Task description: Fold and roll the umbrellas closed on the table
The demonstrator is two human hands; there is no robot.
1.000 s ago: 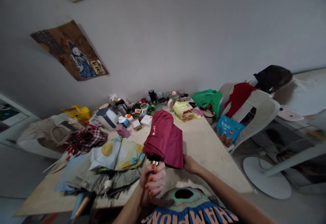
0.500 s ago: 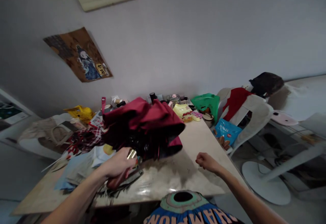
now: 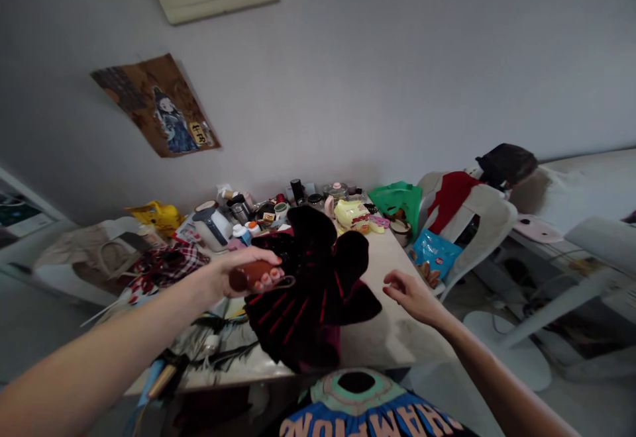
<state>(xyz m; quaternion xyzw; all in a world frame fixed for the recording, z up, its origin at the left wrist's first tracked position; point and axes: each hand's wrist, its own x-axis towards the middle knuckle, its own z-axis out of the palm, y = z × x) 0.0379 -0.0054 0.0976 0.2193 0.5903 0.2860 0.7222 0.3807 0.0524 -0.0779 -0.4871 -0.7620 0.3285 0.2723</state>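
My left hand [image 3: 243,271] is closed round the brown handle of a dark red folding umbrella [image 3: 311,291]. The umbrella is lifted above the table [image 3: 382,338] and its loose canopy, black inside with red ribs, hangs toward me. My right hand [image 3: 410,294] hovers just right of the canopy, holding nothing, with its fingers loosely curled and apart. A second, folded umbrella [image 3: 209,344] with a pale patterned canopy lies on the table below my left forearm.
The far end of the table is crowded with bottles, cups, a white kettle [image 3: 211,228] and a yellow packet [image 3: 350,215]. A green bag [image 3: 397,198] and a blue snack bag [image 3: 432,251] sit by a white chair [image 3: 477,225] draped with clothes. Plaid cloth [image 3: 166,261] lies at left.
My left hand has raised the red umbrella and swung it so the canopy's black underside faces me. My right hand let go of the canopy and now hovers beside it.
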